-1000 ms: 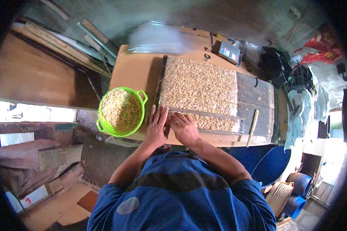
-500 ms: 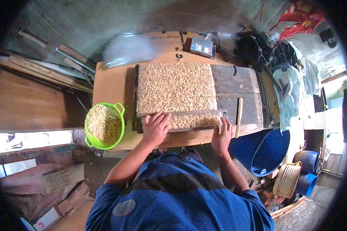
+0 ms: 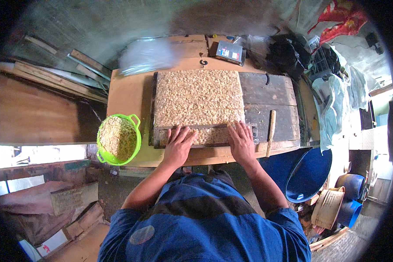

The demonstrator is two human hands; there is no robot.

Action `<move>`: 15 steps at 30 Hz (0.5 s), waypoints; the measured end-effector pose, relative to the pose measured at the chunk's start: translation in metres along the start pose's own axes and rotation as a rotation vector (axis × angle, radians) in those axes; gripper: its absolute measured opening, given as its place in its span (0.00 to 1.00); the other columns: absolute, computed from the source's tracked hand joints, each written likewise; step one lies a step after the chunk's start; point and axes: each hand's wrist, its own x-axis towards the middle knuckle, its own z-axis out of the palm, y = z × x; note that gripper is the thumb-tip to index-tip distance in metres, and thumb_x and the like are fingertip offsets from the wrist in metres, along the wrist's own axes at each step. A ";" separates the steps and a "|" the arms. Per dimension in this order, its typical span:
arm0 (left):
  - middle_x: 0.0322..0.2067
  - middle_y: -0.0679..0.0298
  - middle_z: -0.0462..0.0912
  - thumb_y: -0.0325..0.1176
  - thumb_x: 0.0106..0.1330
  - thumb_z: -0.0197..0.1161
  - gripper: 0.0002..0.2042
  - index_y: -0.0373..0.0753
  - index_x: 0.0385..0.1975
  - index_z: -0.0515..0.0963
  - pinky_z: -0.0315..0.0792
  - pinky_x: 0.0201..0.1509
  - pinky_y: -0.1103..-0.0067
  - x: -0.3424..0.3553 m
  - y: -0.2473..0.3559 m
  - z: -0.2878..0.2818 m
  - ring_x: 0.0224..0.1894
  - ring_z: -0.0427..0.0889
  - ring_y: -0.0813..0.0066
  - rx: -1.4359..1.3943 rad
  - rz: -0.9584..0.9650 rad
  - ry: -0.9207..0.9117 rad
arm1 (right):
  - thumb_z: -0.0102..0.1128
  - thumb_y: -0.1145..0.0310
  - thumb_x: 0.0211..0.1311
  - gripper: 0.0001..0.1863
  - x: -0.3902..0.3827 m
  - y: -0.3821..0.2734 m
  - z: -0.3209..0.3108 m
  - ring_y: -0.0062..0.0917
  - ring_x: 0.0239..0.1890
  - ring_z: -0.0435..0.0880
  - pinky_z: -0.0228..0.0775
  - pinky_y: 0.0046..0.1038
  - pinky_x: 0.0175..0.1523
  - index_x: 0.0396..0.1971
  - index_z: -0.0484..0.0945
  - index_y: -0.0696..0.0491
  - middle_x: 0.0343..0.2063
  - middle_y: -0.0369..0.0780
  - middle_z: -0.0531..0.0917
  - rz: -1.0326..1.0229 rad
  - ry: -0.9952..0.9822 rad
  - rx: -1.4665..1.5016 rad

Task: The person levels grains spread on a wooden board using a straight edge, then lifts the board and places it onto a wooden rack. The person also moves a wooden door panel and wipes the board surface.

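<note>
Soft daylight, sharp centre, bent dark rim.

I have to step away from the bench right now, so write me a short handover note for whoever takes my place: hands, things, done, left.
Left hand: flat, palm down on the near strip of the slab of pale grain mix, holding nothing.
Right hand: flat on the same strip, beside the wooden stick.
Slab fills the dark tray on the table; green basket of loose mix sits at the left edge.
Done: slab spread and flat, a strip marked off along the near edge.
Left: likely the remaining strips.
</note>
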 end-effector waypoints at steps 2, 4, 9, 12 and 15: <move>0.68 0.58 0.71 0.35 0.74 0.55 0.19 0.51 0.64 0.77 0.48 0.77 0.48 -0.005 -0.001 -0.002 0.73 0.63 0.49 0.001 -0.019 -0.005 | 0.57 0.70 0.69 0.25 -0.001 0.002 0.005 0.47 0.73 0.64 0.54 0.48 0.76 0.65 0.74 0.51 0.67 0.50 0.71 -0.037 -0.024 0.027; 0.68 0.58 0.71 0.35 0.74 0.54 0.20 0.51 0.65 0.76 0.48 0.77 0.48 -0.012 -0.004 -0.002 0.74 0.62 0.49 -0.003 -0.023 0.005 | 0.56 0.72 0.69 0.23 -0.006 0.007 0.009 0.47 0.71 0.67 0.58 0.48 0.75 0.63 0.76 0.52 0.66 0.49 0.73 -0.083 0.001 0.036; 0.70 0.55 0.68 0.35 0.74 0.55 0.21 0.49 0.66 0.76 0.50 0.77 0.48 -0.027 -0.015 -0.002 0.74 0.61 0.48 -0.011 -0.104 0.085 | 0.55 0.73 0.66 0.23 -0.015 0.017 0.014 0.44 0.71 0.68 0.61 0.46 0.73 0.62 0.77 0.50 0.65 0.46 0.75 -0.116 0.019 0.001; 0.69 0.53 0.70 0.38 0.74 0.56 0.21 0.45 0.65 0.75 0.52 0.77 0.51 -0.034 -0.026 -0.006 0.73 0.64 0.51 -0.004 -0.153 0.097 | 0.56 0.73 0.65 0.23 -0.013 0.017 0.012 0.43 0.70 0.69 0.63 0.45 0.72 0.61 0.77 0.50 0.64 0.46 0.76 -0.126 -0.001 -0.004; 0.65 0.54 0.75 0.39 0.74 0.58 0.21 0.42 0.65 0.75 0.57 0.74 0.54 -0.035 -0.036 -0.010 0.69 0.70 0.52 0.003 -0.141 0.144 | 0.62 0.72 0.64 0.21 -0.011 0.013 0.006 0.44 0.65 0.74 0.66 0.43 0.70 0.58 0.79 0.53 0.58 0.46 0.80 -0.141 0.034 -0.054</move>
